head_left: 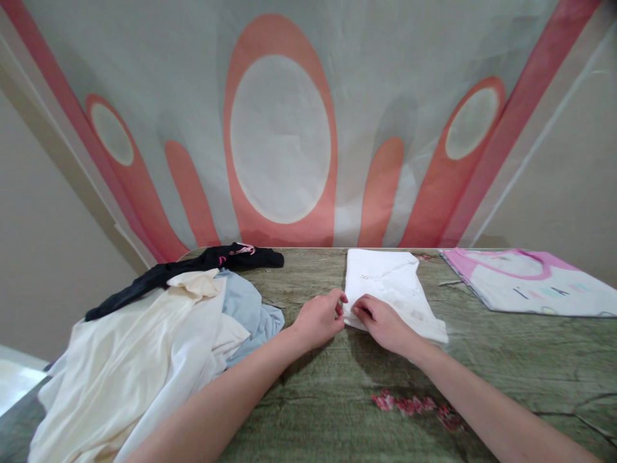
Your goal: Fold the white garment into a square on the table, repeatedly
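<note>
The white shirt [388, 278] lies on the counter [308, 411] in front of you, a little right of centre, folded into a compact block with its layers stacked. Its far edge sits close to the back of the counter, and its near right corner sticks out past the rest of the block. Lying flat there, it seems placed so that you can reach its near edge with both hands.

Your left hand [321, 316] is at the near left corner, fingers curled inward and thumb low; you may have the edge between them, but I cannot tell. Your right hand [383, 321] comes over the near edge, knuckles up, fingertips bent down onto the cloth and drawn towards the thumb. It looks like a light pinch, though the fingers hide whether fabric is caught. Holding them so near each other probably gives you control of that one corner. Your forearms slant in from either side, wrists low over the counter.

To your right, well apart, the pink-and-white T-shirt [540, 283] lies flat. To your left are the light blue garment [258, 321], the cream garment [130, 373] and the black garment [164, 281], heaped loosely, likely just set aside within reach.
</note>
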A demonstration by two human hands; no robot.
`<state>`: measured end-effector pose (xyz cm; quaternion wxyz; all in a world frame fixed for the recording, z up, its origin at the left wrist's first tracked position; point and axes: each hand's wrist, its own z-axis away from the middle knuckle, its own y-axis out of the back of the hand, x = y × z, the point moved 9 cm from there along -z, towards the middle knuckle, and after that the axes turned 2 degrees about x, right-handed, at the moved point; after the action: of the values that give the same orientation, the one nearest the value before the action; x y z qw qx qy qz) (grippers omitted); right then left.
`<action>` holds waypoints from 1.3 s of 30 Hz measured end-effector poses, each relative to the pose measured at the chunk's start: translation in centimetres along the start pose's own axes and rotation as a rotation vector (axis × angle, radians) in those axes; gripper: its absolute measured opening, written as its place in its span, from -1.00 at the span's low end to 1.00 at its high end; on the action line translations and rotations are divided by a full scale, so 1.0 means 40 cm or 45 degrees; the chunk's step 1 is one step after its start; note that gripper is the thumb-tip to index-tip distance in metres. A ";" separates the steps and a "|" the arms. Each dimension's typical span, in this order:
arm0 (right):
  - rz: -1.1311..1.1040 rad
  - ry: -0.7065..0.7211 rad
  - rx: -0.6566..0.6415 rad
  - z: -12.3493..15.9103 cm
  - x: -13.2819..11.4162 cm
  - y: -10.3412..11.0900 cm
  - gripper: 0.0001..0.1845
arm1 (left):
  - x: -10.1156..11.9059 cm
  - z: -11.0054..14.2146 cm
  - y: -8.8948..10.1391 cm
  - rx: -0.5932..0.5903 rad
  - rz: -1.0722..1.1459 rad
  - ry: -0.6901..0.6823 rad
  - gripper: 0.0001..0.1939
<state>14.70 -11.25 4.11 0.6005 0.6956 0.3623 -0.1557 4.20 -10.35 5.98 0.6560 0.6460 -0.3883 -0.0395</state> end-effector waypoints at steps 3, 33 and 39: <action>0.002 -0.003 0.016 -0.002 -0.002 0.004 -0.79 | -0.002 -0.003 0.004 -0.029 0.016 -0.014 -0.70; 0.309 0.144 0.242 0.013 0.060 0.083 -0.76 | 0.055 0.019 -0.007 -0.208 -0.520 -0.200 -0.89; 0.619 0.169 0.171 0.024 0.024 0.058 -0.74 | 0.082 0.024 0.004 -0.191 -0.489 -0.258 -0.84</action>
<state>17.17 -11.88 4.92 0.5478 0.8092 0.2119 0.0156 5.85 -12.93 7.48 0.6402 0.6503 -0.3182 -0.2569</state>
